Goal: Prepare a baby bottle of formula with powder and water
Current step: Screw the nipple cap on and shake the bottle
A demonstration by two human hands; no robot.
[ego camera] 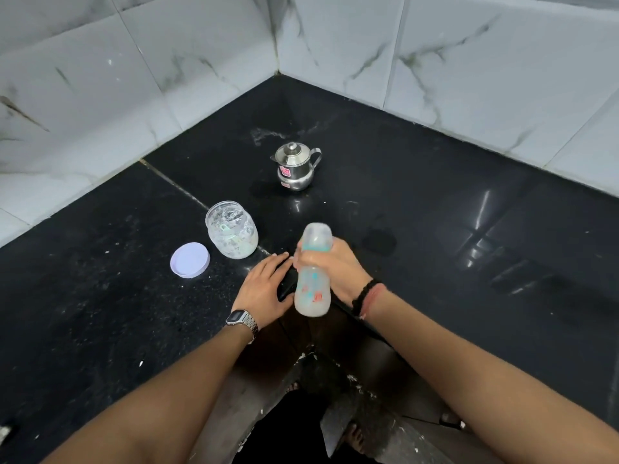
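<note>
My right hand [330, 267] grips the capped baby bottle [313, 284] around its neck, holding it above the near edge of the black bench [435, 229] with cloudy whitish liquid in its lower part, while my left hand [264, 289] rests flat and open on the bench beside it. To the left stands an open glass jar [231, 229] with a greenish scoop and white powder residue inside, its lilac lid [190, 260] lying next to it. Farther back sits a lidded steel pot [295, 166].
</note>
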